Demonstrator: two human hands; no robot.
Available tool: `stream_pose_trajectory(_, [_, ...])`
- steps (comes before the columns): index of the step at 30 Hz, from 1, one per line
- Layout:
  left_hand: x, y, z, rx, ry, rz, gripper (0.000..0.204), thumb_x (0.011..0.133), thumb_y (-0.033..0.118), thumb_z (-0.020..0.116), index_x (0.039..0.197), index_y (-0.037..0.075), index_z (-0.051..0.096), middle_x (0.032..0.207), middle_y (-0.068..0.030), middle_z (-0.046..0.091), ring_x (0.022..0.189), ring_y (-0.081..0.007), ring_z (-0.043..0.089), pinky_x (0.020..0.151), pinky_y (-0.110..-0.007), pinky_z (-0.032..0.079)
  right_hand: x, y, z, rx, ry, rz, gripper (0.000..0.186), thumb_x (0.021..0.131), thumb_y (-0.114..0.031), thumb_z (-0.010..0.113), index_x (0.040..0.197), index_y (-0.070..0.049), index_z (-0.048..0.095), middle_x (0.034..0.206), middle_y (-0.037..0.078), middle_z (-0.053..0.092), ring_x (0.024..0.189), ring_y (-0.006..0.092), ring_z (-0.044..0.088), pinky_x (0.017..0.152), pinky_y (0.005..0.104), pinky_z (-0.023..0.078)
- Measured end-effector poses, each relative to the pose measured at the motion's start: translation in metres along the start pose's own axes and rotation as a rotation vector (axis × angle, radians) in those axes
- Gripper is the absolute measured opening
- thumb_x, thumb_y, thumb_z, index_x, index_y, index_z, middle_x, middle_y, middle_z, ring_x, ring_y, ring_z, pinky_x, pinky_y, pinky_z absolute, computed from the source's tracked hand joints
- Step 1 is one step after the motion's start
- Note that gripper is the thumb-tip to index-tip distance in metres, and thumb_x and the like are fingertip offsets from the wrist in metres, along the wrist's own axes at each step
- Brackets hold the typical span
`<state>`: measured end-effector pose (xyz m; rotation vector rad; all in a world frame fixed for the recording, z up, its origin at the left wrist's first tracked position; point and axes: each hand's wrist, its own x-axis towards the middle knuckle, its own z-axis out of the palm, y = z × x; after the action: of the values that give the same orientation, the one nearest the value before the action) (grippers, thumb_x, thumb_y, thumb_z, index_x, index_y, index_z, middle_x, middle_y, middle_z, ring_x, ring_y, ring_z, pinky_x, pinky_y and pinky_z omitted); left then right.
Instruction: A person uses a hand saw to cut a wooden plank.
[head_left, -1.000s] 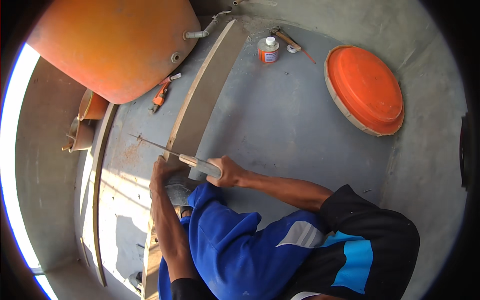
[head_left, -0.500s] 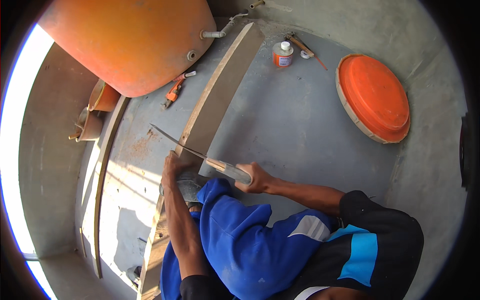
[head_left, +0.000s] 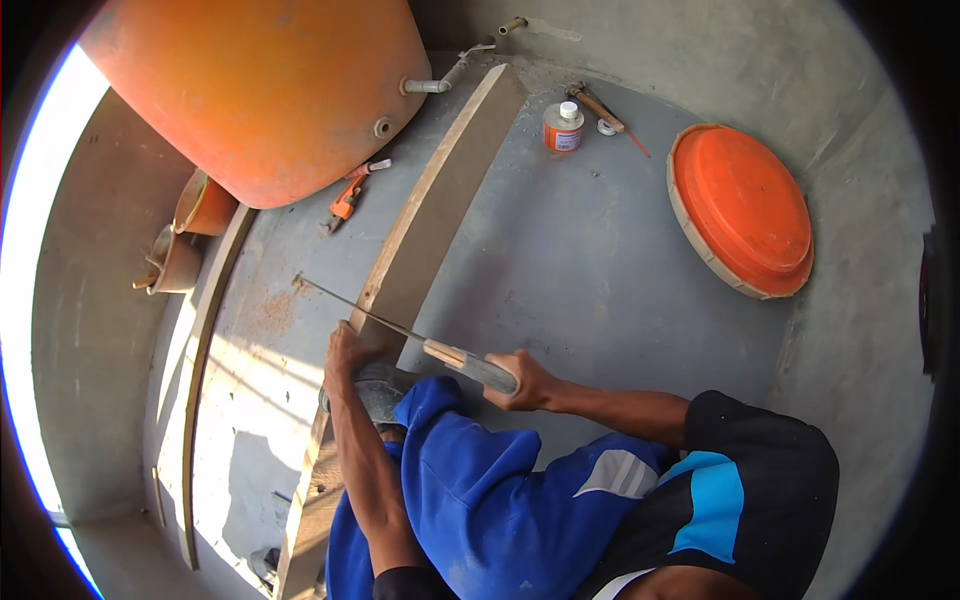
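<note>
My right hand [head_left: 522,381] is closed round the handle of a handsaw [head_left: 466,366], whose thin blade crosses a long wooden plank [head_left: 432,222]. The plank stands on edge, slanting from near my legs to the far wall. Just on the near side of the blade, my left hand [head_left: 343,352] grips the plank's upper edge. My foot, in a dark shoe [head_left: 377,392], is against the plank below that hand; part of it is hidden by my blue-clad leg [head_left: 470,480].
A large orange tank [head_left: 270,90] stands far left, with a pipe wrench [head_left: 343,207] before it. Beyond the plank are a solvent bottle [head_left: 563,128], a hammer [head_left: 597,107] and an orange round lid [head_left: 745,210]. Buckets [head_left: 176,262] and a narrow board [head_left: 208,330] lie left.
My right hand has drawn the saw back a little to the right. My left hand keeps its hold on the plank. The whole view has shifted slightly.
</note>
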<state>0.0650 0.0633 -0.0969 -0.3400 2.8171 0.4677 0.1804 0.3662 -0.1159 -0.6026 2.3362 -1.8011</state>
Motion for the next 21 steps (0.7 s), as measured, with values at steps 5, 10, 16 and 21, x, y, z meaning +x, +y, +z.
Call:
stream_pose_trajectory(5, [0.004, 0.008, 0.007, 0.082, 0.053, 0.083, 0.089, 0.042, 0.047, 0.089, 0.101, -0.009, 0.051, 0.103, -0.0293, 0.063, 0.098, -0.0378, 0.063, 0.082, -0.043, 0.052, -0.061, -0.004, -0.037, -0.012, 0.011, -0.045, 0.020, 0.069, -0.010, 0.063, 0.085, 0.002, 0.061, 0.066, 0.019, 0.062, 0.059, 0.0283, 0.065, 0.057, 0.0347, 0.049])
stream_pose_trajectory(10, [0.012, 0.034, 0.002, -0.031, 0.001, 0.052, 0.089, 0.045, 0.046, 0.088, 0.103, -0.009, 0.051, 0.103, -0.0292, 0.063, 0.099, -0.0384, 0.062, 0.083, -0.042, 0.052, 0.076, 0.014, 0.018, -0.001, 0.139, -0.102, 0.025, 0.071, -0.020, 0.064, 0.075, 0.003, 0.054, 0.063, 0.023, 0.058, 0.052, 0.0303, 0.058, 0.053, 0.0396, 0.045])
stream_pose_trajectory(16, [-0.003, -0.010, 0.005, 0.018, 0.020, 0.018, 0.090, 0.043, 0.044, 0.090, 0.107, -0.007, 0.051, 0.108, -0.0278, 0.061, 0.106, -0.0376, 0.059, 0.088, -0.043, 0.049, -0.086, 0.003, -0.051, -0.057, -0.054, -0.053, 0.026, 0.069, -0.006, 0.062, 0.093, 0.004, 0.062, 0.065, 0.015, 0.062, 0.056, 0.0238, 0.065, 0.057, 0.0304, 0.051])
stream_pose_trajectory(21, [-0.011, 0.025, -0.006, 0.048, -0.013, 0.032, 0.087, 0.047, 0.044, 0.088, 0.108, -0.007, 0.052, 0.107, -0.0277, 0.062, 0.105, -0.0377, 0.060, 0.088, -0.043, 0.050, -0.016, 0.014, -0.015, -0.008, -0.005, -0.020, 0.015, 0.069, -0.008, 0.062, 0.079, 0.003, 0.058, 0.061, 0.017, 0.061, 0.051, 0.0251, 0.063, 0.049, 0.0331, 0.047])
